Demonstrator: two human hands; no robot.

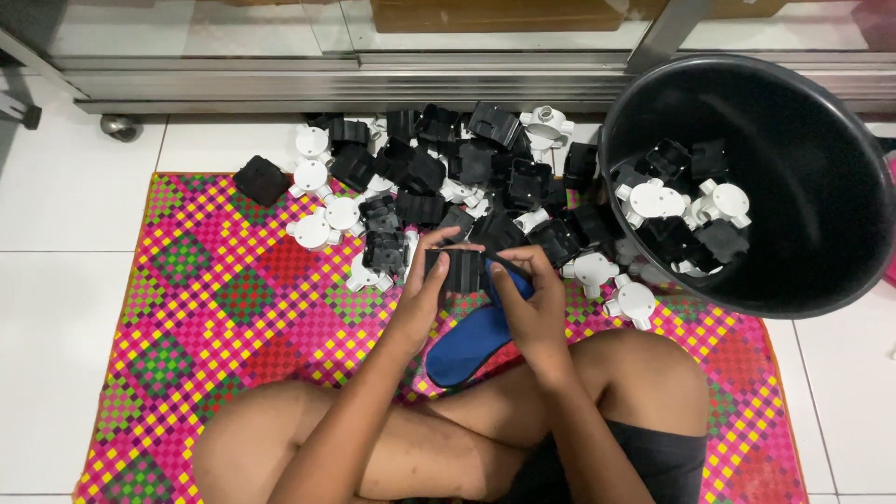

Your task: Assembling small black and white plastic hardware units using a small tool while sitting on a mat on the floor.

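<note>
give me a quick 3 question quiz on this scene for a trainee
1. True or false: both hands hold one black box.
2. What lies tipped on its side at the right? A) a black bucket B) a cardboard carton C) a metal tray
3. What colour is the slipper under the hands?

Key:
1. True: the left hand and right hand grip the same black box.
2. A: the black bucket lies on its side with black and white boxes inside.
3. Blue: the slipper lies on the chequered mat.
</note>
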